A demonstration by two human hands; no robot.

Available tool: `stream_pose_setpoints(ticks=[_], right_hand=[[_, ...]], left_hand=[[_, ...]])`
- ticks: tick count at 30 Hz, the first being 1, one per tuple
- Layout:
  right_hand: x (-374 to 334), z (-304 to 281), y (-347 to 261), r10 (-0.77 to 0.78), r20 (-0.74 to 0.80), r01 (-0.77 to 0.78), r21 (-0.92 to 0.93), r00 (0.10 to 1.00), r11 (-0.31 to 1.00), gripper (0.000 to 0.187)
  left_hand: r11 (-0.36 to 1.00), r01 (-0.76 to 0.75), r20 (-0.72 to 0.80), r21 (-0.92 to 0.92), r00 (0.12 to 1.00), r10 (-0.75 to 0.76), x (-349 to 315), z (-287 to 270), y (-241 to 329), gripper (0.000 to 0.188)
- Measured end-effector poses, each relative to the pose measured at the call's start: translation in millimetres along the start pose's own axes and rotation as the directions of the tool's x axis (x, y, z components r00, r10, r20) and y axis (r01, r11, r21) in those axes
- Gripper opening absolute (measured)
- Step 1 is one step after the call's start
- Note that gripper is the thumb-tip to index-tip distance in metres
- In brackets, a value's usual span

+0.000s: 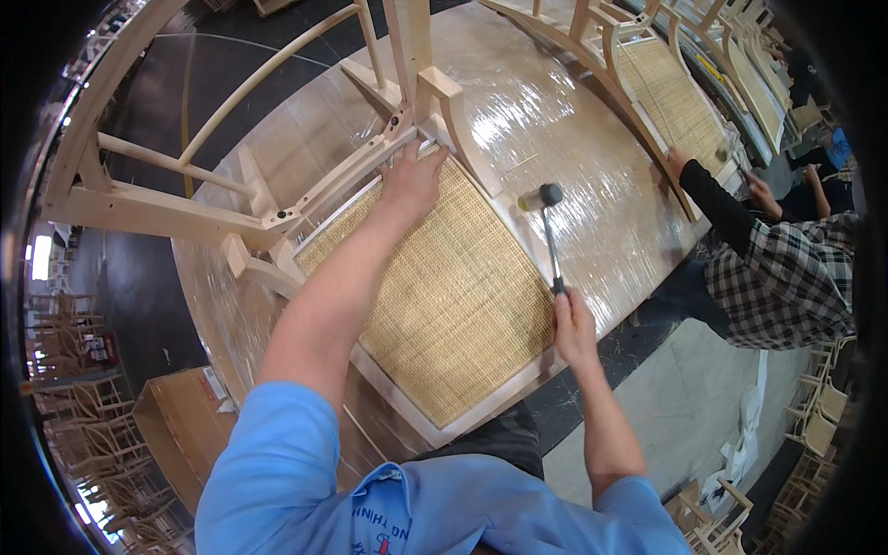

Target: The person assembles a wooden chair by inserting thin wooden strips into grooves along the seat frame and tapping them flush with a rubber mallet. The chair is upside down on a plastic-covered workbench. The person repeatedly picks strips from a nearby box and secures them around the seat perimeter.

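A wooden chair frame point(319, 190) lies on the table, its woven cane seat panel point(453, 305) facing up. At the far corner of the panel, my left hand point(412, 180) presses down, fingers spread over the edge strip and touching the frame rail. My right hand point(575, 326) grips the black handle of a mallet point(553, 236). The mallet's head, dark at one end and yellowish at the other, is raised beside the panel's right edge, apart from my left hand. A thin cane strip point(521, 164) lies on the table beyond the mallet.
The round table point(518, 83) is wrapped in shiny film. To the right, a co-worker in a checked shirt point(786, 287) works at another cane-seated chair point(671, 92). A cardboard box point(180, 421) stands on the floor at the lower left. Stacked chairs point(88, 407) line the left side.
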State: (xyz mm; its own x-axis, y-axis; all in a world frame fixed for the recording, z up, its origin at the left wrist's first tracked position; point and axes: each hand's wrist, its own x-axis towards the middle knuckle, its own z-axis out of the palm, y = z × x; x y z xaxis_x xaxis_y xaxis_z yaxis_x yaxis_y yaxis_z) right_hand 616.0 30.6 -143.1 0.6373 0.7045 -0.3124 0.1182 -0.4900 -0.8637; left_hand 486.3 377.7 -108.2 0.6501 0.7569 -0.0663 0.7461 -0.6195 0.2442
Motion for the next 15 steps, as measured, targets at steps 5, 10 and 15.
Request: stream_pose_setpoints(ticks=[5, 10, 15], right_hand=[[-33, 22, -16, -0.112, -0.093, 0.106, -0.064, 0.989, 0.992, 0.031], [-24, 34, -6, -0.207, -0.114, 0.173, -0.253, 0.972, 0.952, 0.032], [-25, 44, -16, -0.252, -0.266, 0.229, -0.114, 0.931, 0.967, 0.032]], left_hand=[[1.000, -0.016, -0.004, 0.004, 1.000, 0.016, 5, -1, -5, 0.042], [0.999, -0.043, 0.015, -0.007, 0.999, 0.043, 11, 1, -1, 0.042], [0.998, -0.064, -0.036, -0.008, 0.997, 0.064, 9, 3, -8, 0.042]])
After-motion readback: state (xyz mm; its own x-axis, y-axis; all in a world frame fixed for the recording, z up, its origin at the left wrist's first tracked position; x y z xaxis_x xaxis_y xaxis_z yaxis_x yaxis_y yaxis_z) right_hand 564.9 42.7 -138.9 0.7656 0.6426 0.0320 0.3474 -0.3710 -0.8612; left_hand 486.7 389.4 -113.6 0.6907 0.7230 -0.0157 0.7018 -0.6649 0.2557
